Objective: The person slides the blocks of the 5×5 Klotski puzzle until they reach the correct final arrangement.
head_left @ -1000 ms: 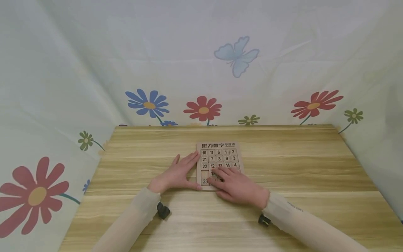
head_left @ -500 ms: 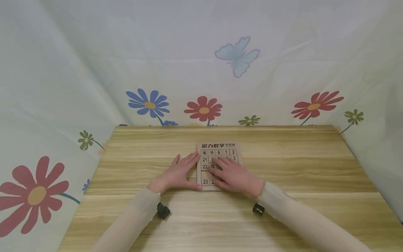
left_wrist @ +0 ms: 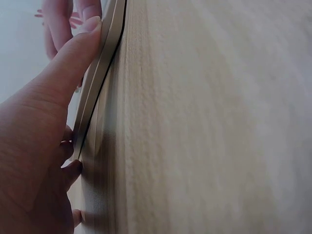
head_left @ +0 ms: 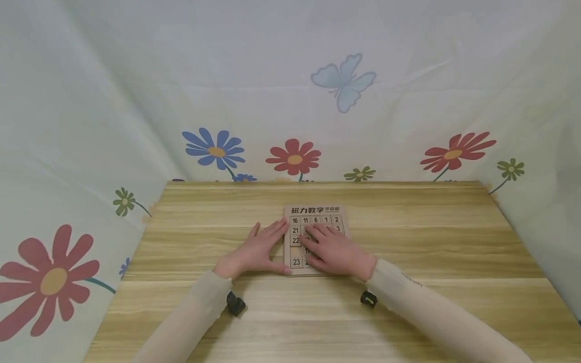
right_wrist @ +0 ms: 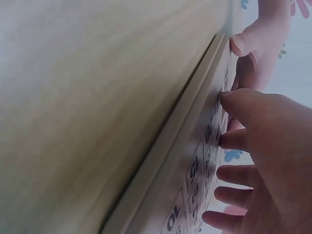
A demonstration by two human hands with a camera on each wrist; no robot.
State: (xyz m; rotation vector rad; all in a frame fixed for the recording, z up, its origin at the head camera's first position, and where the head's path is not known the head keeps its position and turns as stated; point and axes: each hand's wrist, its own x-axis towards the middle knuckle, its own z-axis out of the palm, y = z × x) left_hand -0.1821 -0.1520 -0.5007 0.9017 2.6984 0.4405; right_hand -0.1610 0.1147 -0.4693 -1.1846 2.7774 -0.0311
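Note:
A wooden number slide puzzle [head_left: 313,209] lies flat on the table, its title strip at the far side. Tiles such as 16, 11, 6, 1 and 2 fill its top row, while a bare slot [head_left: 295,252] shows between tiles 22 and 23. My left hand [head_left: 254,252] rests against the puzzle's left side with straight fingers, its thumb [left_wrist: 73,58] at the near left corner. Over the middle tiles spreads my right hand [head_left: 340,253], fingertips touching them. Several tiles are hidden beneath it. From the right wrist, the puzzle's side [right_wrist: 170,141] runs along the tabletop.
The wood-grain table [head_left: 408,217] extends around the puzzle on all sides. A pale cloth [head_left: 254,65] printed with flowers and a butterfly hangs behind it and at the sides. Both sleeved wrists wear small black devices, one of them the right-hand device [head_left: 368,299].
My right hand has moved up and left across the tiles, from the lower rows to the middle ones. The left hand stays at the puzzle's side, and the bare slot is unchanged.

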